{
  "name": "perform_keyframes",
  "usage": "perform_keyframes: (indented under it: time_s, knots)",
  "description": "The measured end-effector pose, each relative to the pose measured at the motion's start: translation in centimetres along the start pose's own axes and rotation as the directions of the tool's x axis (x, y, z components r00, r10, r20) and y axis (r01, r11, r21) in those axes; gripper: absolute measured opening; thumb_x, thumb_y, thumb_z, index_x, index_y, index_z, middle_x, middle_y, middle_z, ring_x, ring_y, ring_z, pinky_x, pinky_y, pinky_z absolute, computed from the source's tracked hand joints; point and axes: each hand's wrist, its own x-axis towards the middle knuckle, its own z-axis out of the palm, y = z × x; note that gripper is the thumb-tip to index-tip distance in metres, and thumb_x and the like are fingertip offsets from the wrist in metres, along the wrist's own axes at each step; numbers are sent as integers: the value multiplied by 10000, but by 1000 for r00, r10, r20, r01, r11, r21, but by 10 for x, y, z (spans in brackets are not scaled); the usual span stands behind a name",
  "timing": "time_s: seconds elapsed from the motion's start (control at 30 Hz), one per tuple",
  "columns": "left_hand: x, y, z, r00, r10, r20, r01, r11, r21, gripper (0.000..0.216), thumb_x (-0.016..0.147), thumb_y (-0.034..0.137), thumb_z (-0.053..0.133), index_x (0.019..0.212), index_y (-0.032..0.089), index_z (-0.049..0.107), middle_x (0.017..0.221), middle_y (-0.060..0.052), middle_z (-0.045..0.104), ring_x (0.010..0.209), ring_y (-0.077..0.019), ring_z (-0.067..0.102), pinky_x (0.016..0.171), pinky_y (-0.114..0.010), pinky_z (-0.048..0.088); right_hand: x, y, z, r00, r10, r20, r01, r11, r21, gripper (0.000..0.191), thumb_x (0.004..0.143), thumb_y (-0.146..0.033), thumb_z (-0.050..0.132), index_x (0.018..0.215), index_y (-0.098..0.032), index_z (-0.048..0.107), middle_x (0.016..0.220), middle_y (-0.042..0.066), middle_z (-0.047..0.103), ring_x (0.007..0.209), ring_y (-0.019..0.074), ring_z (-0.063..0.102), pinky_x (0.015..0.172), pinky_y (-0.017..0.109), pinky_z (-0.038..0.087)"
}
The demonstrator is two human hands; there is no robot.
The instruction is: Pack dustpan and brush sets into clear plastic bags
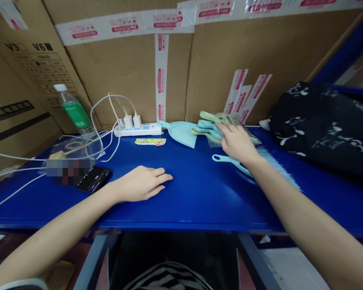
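Observation:
My left hand point(142, 183) lies on the blue tabletop point(181, 209), fingers stretched out and nothing in it. My right hand point(240, 143) reaches to the back right, over a pile of light green and light blue dustpan-and-brush sets point(210, 127) in clear plastic. Its fingers are stretched over the pile; whether they press on it is hard to see. Below that hand is a loose light blue brush point(230, 160); its bristles show beyond my forearm, which covers its middle. A light blue dustpan point(183, 134) lies left of the pile.
A white power strip point(145, 129) with chargers and cables runs along the cardboard point(133, 72) behind. Further left are a bottle with a green label point(77, 114) and a phone point(94, 179). A colourful label strip point(150, 141) lies mid-table. A black patterned bag point(323, 129) sits at right.

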Motion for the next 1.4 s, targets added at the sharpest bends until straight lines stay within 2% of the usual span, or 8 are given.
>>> perform_keyframes:
  time_s: [0.17,0.3,0.47,0.63,0.73,0.87,0.97,1.4]
  knots:
    - [0,1,0,1000,-5,14,5,1000,0,306,970,234,429,1259,196,523,991,-42,652,730,-149,656,640,-258,480,1,-10,-5,1000,2,9,-2,1000,-10,558,863,-153,300,1377,-112,514,1314,182,589,1157,367,533,951,540,439]
    - [0,2,0,1000,-14,13,14,1000,-3,311,971,239,419,1263,201,521,999,-45,648,738,-148,658,651,-258,486,1,-10,-5,999,39,20,-38,998,-40,570,853,-190,330,1392,-90,487,1303,205,583,1141,385,534,934,555,444]
    - [0,1,0,1000,-10,5,10,1000,1,301,969,238,427,1249,203,531,983,-41,649,713,-145,652,635,-258,479,0,-5,0,999,21,-25,-21,999,-29,596,845,-244,374,1435,-180,430,1292,189,578,1139,401,525,890,598,448]
    - [1,1,0,1000,-9,10,9,1000,9,296,969,237,435,1246,204,536,985,-37,652,705,-142,651,623,-254,472,0,-5,1,999,34,-20,-34,999,-31,583,851,-254,386,1422,-148,432,1338,218,531,1183,410,497,924,603,426]
    - [1,1,0,1000,-7,7,7,1000,13,289,969,234,443,1238,204,542,989,-34,654,717,-149,654,629,-263,474,-3,-10,2,1000,-14,-24,13,999,-40,606,849,-277,422,1447,-185,396,1403,208,480,1252,426,442,969,634,377]
    - [1,1,-1,1000,-8,14,8,1000,16,286,967,234,451,1236,206,543,985,-34,654,723,-151,654,638,-264,475,-8,-21,1,994,-86,65,91,993,-79,602,841,-316,480,1429,-194,437,1473,206,414,1339,430,361,1045,649,288]
    - [1,1,-2,1000,-12,21,12,1000,18,281,967,236,449,1229,208,548,976,-35,650,720,-147,651,640,-258,474,-11,-27,-2,981,-127,145,141,985,-95,587,821,-316,524,1396,-204,493,1500,193,389,1368,434,327,1057,646,281]
    - [1,1,0,1000,-11,17,10,1000,16,278,970,243,446,1226,212,551,971,-24,649,705,-145,645,639,-264,470,-11,-24,-22,894,-294,339,321,947,-28,535,729,-173,535,1255,-207,634,1429,157,504,1368,418,355,1066,663,283]
